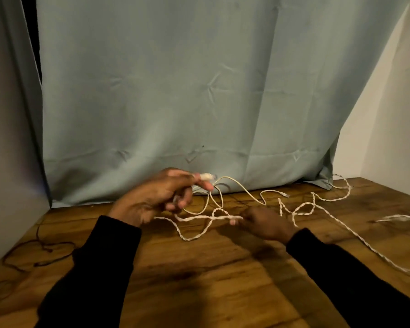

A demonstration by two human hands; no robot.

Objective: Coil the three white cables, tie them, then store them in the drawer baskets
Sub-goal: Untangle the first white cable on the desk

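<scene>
My left hand is raised over the wooden table and pinches the plug end of a smooth white cable, which loops down onto the table behind my hands. My right hand lies low on the table and pinches a braided white cable that stretches leftward from its fingertips. That braided cable or another like it snakes across the right side of the table toward the front right edge. How the white cables separate is unclear where they cross.
A thin dark cord lies tangled on the table's left side. A grey-green cloth hangs behind the table, with pale walls at both sides. Another white cable piece lies at the far right.
</scene>
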